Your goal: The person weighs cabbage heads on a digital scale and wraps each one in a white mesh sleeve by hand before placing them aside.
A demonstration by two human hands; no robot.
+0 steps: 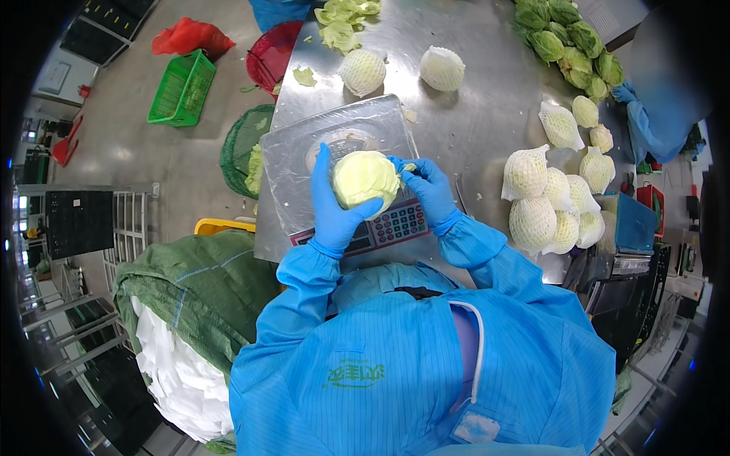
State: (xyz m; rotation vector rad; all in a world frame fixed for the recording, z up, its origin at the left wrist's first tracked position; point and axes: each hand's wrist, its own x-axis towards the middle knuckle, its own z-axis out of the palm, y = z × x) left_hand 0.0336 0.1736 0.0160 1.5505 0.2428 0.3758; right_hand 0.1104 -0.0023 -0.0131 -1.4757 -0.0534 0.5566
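A pale green cabbage without a net is held over a digital weighing scale, whose plate looks wrapped in clear film. My left hand, in a blue glove, cups the cabbage from the left and below. At the cabbage's right side, my gloved right hand pinches a small bit of leaf between thumb and fingers. The scale's keypad shows below the cabbage, and part of its display is hidden by my left hand. Two cabbages in white foam nets, one left and one right, sit beyond the scale.
Several netted cabbages crowd the steel table's right side. Green cabbages are heaped at the far right, near another person's blue sleeve. Loose leaves lie at the far edge. A green mesh basket and a sack stand left.
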